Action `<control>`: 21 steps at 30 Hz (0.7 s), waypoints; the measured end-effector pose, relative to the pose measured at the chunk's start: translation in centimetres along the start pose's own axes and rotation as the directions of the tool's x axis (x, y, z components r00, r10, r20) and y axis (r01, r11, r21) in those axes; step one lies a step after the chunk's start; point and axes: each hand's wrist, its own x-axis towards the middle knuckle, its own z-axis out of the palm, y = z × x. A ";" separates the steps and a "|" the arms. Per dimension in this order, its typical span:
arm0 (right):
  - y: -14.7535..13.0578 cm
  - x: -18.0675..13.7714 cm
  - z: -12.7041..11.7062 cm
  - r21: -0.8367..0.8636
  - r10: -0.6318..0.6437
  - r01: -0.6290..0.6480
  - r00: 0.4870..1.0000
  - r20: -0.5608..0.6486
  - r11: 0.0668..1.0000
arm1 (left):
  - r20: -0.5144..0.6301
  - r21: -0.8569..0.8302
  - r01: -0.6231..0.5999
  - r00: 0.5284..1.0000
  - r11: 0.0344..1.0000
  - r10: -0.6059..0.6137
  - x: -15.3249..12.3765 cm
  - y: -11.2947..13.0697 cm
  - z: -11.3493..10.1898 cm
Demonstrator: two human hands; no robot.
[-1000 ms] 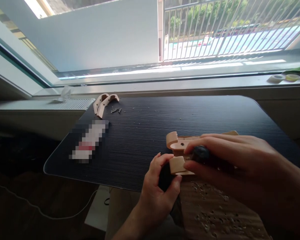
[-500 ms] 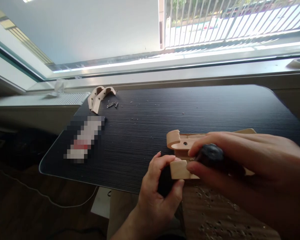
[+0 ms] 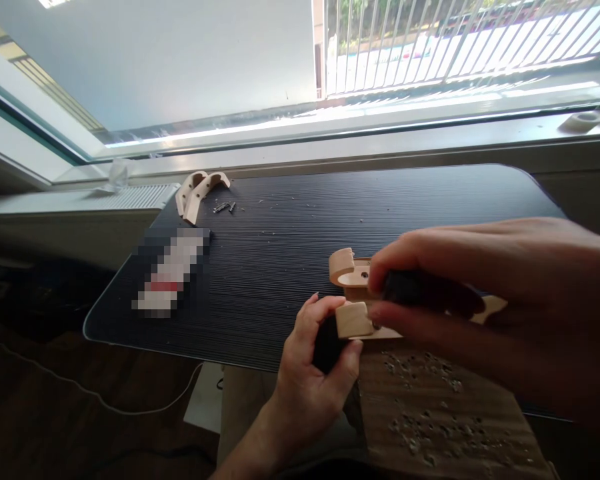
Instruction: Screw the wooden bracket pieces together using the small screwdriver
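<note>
My left hand (image 3: 320, 367) grips the curled end of a pale wooden hook (image 3: 354, 320), thumb below and fingers above. The hook lies at the top of a brown board (image 3: 440, 413) pitted with holes. My right hand (image 3: 460, 293) is closed around the dark handle of a screwdriver (image 3: 405, 288), held over the hook. The screwdriver's tip is hidden behind my fingers. A second wooden hook (image 3: 341, 268) sits just beyond, with a screw (image 3: 365, 275) in its inner face. My right hand covers much of both hooks.
Two more wooden hooks (image 3: 200, 193) rest at the far left of the black table (image 3: 270, 293), beside several loose screws (image 3: 225, 207). A blurred-out flat item (image 3: 173, 273) lies nearer. A roll of tape (image 3: 583, 121) stands on the windowsill. A white cable (image 3: 125, 411) runs across the floor.
My right hand has risen and turned, tipping the screwdriver handle flatter. More of the pitted board shows below. My left hand keeps its grip on the hook; the view has shifted slightly.
</note>
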 end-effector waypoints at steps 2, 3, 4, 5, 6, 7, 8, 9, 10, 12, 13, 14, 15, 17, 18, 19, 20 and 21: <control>0.7 -0.2 0.4 -0.012 0.025 -0.025 1.000 -0.008 1.000 | -0.016 0.015 -0.021 1.000 1.000 0.021 0.0 -0.1 0.1; 0.8 -0.2 0.6 -0.016 0.036 -0.036 0.999 -0.015 0.999 | -0.022 0.011 -0.027 0.999 1.000 0.028 0.0 -0.1 0.1; 0.7 -0.2 0.7 -0.024 0.049 -0.050 0.998 -0.023 0.998 | -0.025 0.001 -0.032 0.999 0.999 0.032 0.0 -0.1 0.1; 0.6 -0.2 0.7 -0.032 0.057 -0.058 0.998 -0.033 0.998 | -0.027 -0.013 -0.038 0.999 0.999 0.038 0.1 -0.1 0.2; 0.3 -0.2 0.6 -0.042 0.060 -0.062 0.998 -0.036 0.997 | -0.032 -0.032 -0.046 0.998 0.998 0.045 0.1 -0.1 0.2; 0.0 -0.1 0.4 -0.054 0.060 -0.062 0.998 -0.033 0.997 | -0.037 -0.054 -0.055 0.998 0.997 0.054 0.1 0.0 0.2; -0.3 -0.1 0.2 -0.068 0.056 -0.057 0.998 -0.020 0.996 | -0.038 -0.075 -0.062 0.997 0.995 0.059 0.2 0.1 0.2; -0.6 0.0 -0.1 -0.081 0.048 -0.048 0.999 0.003 0.996 | -0.040 -0.097 -0.067 0.997 0.993 0.063 0.2 0.2 0.2; -0.9 0.0 -0.5 -0.094 0.040 -0.036 0.999 0.032 0.995 | -0.040 -0.118 -0.073 0.997 0.990 0.068 0.3 0.2 0.2; -1.3 0.0 -1.2 -0.111 0.017 -0.005 0.994 0.106 0.994 | -0.034 -0.154 -0.086 0.996 0.984 0.082 0.3 0.4 0.2; -1.5 0.0 -1.6 -0.120 0.006 0.012 0.990 0.144 0.993 | -0.029 -0.166 -0.094 0.995 0.982 0.091 0.3 0.5 0.2; -1.7 0.0 -1.9 -0.130 -0.010 0.033 0.984 0.176 0.991 | -0.028 -0.175 -0.107 0.994 0.979 0.104 0.3 0.5 0.2; -1.9 0.1 -2.1 -0.143 -0.025 0.055 0.979 0.203 0.988 | -0.024 -0.185 -0.119 0.993 0.976 0.117 0.3 0.5 0.1; -2.4 0.1 -2.3 -0.174 -0.041 0.080 0.976 0.214 0.982 | -0.015 -0.206 -0.134 0.991 0.969 0.133 0.3 0.5 0.1; -2.7 0.1 -2.3 -0.188 -0.048 0.088 0.978 0.205 0.978 | -0.008 -0.218 -0.140 0.990 0.966 0.142 0.3 0.5 0.1; -3.0 0.1 -2.2 -0.202 -0.057 0.095 0.981 0.187 0.975 | -0.012 -0.228 -0.147 0.989 0.962 0.148 0.3 0.4 0.2; -3.2 0.1 -2.1 -0.219 -0.059 0.098 0.983 0.176 0.971 | -0.024 -0.236 -0.155 0.988 0.959 0.154 0.3 0.4 0.2; -3.4 0.0 -2.0 -0.237 -0.056 0.095 0.985 0.166 0.967 | -0.029 -0.245 -0.160 0.987 0.956 0.158 0.3 0.3 0.2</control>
